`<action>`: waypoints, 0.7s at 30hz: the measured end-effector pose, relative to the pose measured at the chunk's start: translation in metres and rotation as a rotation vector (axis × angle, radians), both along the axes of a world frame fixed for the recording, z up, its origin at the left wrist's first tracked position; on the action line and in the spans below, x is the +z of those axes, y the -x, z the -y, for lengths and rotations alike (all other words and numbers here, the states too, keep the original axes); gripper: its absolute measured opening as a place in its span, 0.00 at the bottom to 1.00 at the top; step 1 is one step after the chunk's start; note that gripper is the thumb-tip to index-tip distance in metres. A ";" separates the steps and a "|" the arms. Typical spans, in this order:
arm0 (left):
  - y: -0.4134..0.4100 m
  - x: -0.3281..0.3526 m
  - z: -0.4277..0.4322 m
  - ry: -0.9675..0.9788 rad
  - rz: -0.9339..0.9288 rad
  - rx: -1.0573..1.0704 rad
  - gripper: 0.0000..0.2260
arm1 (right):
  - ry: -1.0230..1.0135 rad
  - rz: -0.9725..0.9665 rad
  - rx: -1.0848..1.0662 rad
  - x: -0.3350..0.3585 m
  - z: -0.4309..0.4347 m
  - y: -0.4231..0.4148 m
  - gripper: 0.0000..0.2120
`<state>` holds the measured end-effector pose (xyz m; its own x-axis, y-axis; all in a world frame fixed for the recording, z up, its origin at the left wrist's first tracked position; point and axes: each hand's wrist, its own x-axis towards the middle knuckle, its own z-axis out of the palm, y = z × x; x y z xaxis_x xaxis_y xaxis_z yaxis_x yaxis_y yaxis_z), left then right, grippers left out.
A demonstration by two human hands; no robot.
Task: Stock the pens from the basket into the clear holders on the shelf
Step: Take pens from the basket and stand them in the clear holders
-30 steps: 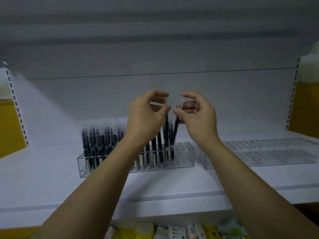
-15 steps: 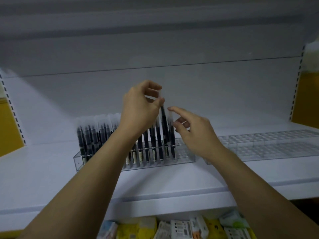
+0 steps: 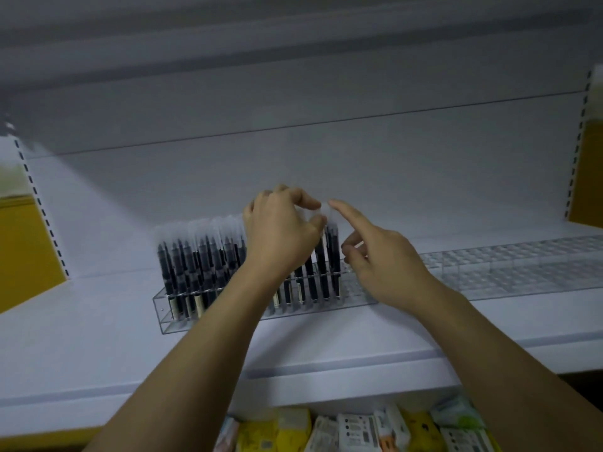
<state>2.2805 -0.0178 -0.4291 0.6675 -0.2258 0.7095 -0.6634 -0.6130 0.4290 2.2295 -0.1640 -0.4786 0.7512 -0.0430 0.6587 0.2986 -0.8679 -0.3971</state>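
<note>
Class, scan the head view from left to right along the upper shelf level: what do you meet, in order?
Yellow panel → black pens standing in a clear holder → left hand, pinching a pen → right hand → empty clear holder → second yellow panel.

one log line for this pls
left hand: pinches top of pen in left holder | right hand: forefinger extended, holds nothing | right holder: no pens seen

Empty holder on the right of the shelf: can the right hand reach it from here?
Probably yes. The right hand holds nothing, index finger out over the pens, and the empty holder starts just beside its wrist. Nothing stands between them on the shelf.
</note>
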 end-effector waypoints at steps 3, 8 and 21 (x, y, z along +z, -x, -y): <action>-0.001 0.001 -0.002 -0.013 0.011 -0.011 0.06 | 0.021 -0.013 -0.002 0.000 -0.001 0.002 0.33; 0.008 -0.002 -0.007 -0.005 -0.013 -0.048 0.07 | -0.039 -0.071 0.001 0.003 -0.003 0.005 0.39; 0.067 -0.023 -0.031 -0.044 0.157 -0.022 0.14 | -0.064 -0.017 -0.026 0.007 -0.006 0.071 0.32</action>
